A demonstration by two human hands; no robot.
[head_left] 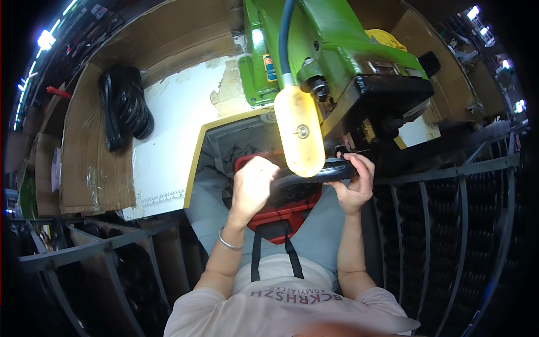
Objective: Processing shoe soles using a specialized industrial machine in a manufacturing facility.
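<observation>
Left hand (255, 182) and right hand (355, 182) each grip 1 black sole (331, 169) (seemingly rubber) under the green machine (337, 50).

The green machine (331, 45) and yellow lamp (299, 132) are crowding the space above both hands; metal racks (449, 185) are closing in either side; the white bench (174, 123) is lying open leftward.

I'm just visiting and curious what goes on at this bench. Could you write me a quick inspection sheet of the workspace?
Surface: white worktable with peeling cover, cardboard along its left side.
Job's things: black sole-shaped piece held under the green machine; red tray on the lap.
Clutter: stack of black pieces on the table.
Hands: left hand and right hand both grip the piece.
Cables: blue-grey hose to a yellow lamp.
Surroundings: metal racks of dark pieces on both sides.
</observation>
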